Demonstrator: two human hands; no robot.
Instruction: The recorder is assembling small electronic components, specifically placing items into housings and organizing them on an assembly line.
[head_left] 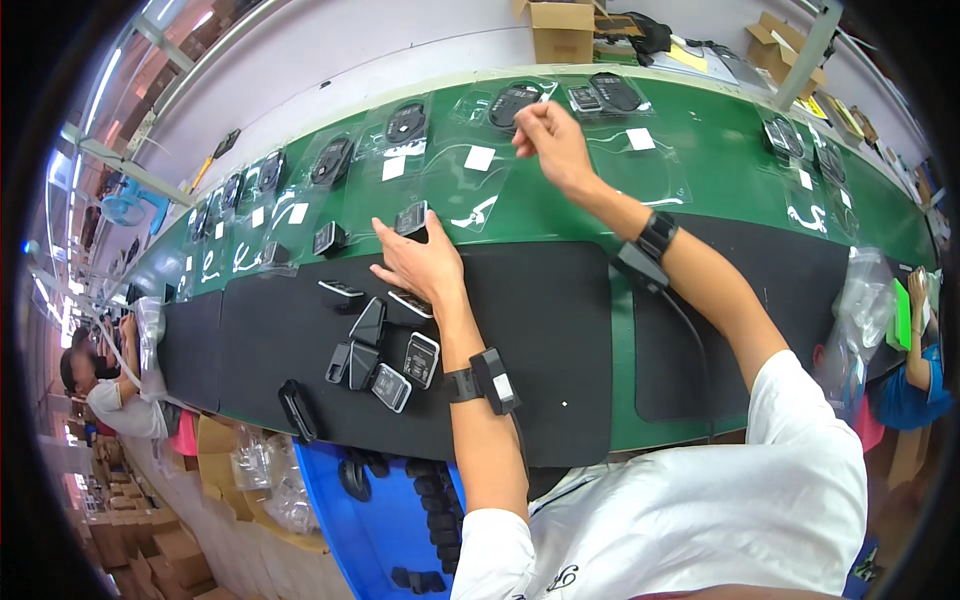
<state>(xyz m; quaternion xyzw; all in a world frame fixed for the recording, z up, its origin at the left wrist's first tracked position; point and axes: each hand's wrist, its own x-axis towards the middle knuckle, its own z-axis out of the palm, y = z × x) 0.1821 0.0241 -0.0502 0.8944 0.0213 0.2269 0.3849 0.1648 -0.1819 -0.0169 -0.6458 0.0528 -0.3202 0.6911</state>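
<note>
My left hand (425, 265) is over the mat's far edge, fingers spread. Its thumb is beside a small black block (411, 218), which may be touching it. My right hand (557, 148) is raised over the green table, thumb and fingers pinched together; what they hold, if anything, cannot be made out. Just past its fingertips, a black oval device (514, 105) lies in a clear plastic bag. A white square card (479, 158) is on that bag. Nearer me, a loose cluster of black blocks (368, 322) rests on the black mat (520, 340).
Bagged oval devices (333, 160) with white cards line the green table. A blue bin (335, 530) with black parts stands at the near edge, beside a carton (222, 460) of plastic bags. Co-workers sit at both sides, one in a white shirt (125, 405). Cables run from my wrist bands.
</note>
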